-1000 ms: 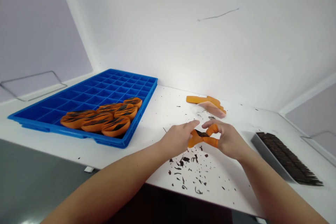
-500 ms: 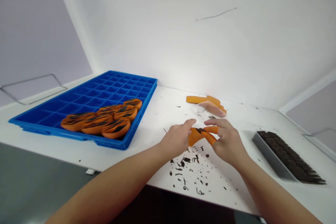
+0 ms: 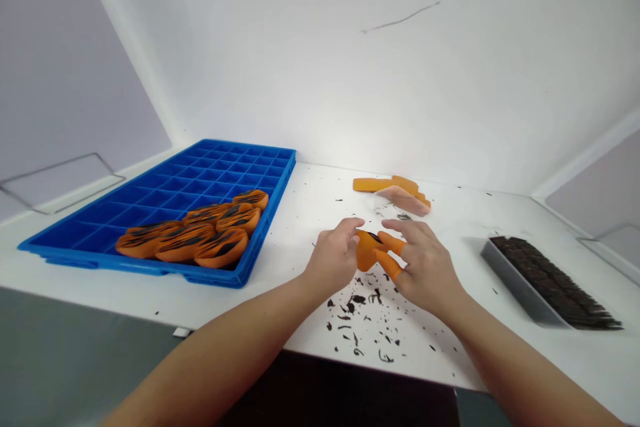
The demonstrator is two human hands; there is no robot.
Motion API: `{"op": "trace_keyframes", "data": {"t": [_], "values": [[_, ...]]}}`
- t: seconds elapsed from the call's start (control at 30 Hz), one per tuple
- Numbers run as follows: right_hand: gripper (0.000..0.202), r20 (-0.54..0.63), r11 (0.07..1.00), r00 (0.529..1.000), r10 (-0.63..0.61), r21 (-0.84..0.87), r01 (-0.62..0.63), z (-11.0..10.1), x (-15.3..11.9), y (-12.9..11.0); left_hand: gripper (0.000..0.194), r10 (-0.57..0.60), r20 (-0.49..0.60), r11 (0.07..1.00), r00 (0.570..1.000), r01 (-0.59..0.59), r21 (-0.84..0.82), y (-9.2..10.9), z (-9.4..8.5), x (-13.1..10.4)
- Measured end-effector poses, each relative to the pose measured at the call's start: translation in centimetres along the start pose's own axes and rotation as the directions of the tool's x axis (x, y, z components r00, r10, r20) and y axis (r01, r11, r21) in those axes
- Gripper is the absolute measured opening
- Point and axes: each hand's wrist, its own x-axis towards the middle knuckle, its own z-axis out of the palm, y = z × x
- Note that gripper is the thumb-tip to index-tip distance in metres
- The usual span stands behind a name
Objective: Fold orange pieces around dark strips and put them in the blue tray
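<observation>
My left hand (image 3: 334, 255) is closed on the left side of an orange wrapper (image 3: 367, 253), its index finger pointing over the top. Something dark shows in the wrapper's upper fold. Orange covers sit on two fingers of my right hand (image 3: 425, 263), and these touch the wrapper's right side while the index finger reaches above it. Both hands are over the white table, just beyond scattered dark flakes (image 3: 357, 300). Several orange bundles with dark strips (image 3: 223, 247) fill the near right compartments of a blue divided tray (image 3: 295, 177) at the left.
Flat orange pieces (image 3: 373, 184) and a pale pink sheet (image 3: 403, 200) lie behind my hands. At the right stands a metal tray (image 3: 520, 290) of dark strips (image 3: 555, 283). A white wall (image 3: 325, 80) rises behind the table. Wire handles are at both sides.
Both hands and the wrapper have shifted slightly left and up in the view. The wrapper's top fold looks narrower, with less of the dark filling showing.
</observation>
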Motion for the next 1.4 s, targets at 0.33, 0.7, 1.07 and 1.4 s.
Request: {"op": "trace_keyframes", "data": {"t": [0.33, 0.7, 1.07, 1.4], "values": [[0.018, 0.057, 0.974, 0.991, 0.121, 0.184, -0.13, 0.3, 0.4, 1.1, 0.029, 0.119, 0.029, 0.993, 0.993, -0.119, 0.011, 0.0, -0.1, -0.1], [0.017, 0.081, 0.938, 0.989, 0.121, 0.317, -0.14, 0.1, 0.2, 1.2, 0.027, 0.116, 0.046, 0.993, 0.992, -0.117, 0.026, 0.1, 0.0, 0.1], [0.013, 0.124, 0.883, 0.969, 0.215, 0.399, -0.248, -0.4, 0.2, 0.9, 0.031, 0.096, 0.105, 0.993, 0.99, -0.102, 0.058, 0.2, 0.1, 0.2], [0.014, 0.156, 0.904, 0.981, 0.112, 0.395, -0.166, -0.8, -0.1, 1.0, 0.03, 0.175, 0.199, 0.984, 0.964, -0.18, 0.006, 0.6, 0.0, 0.6]]}}
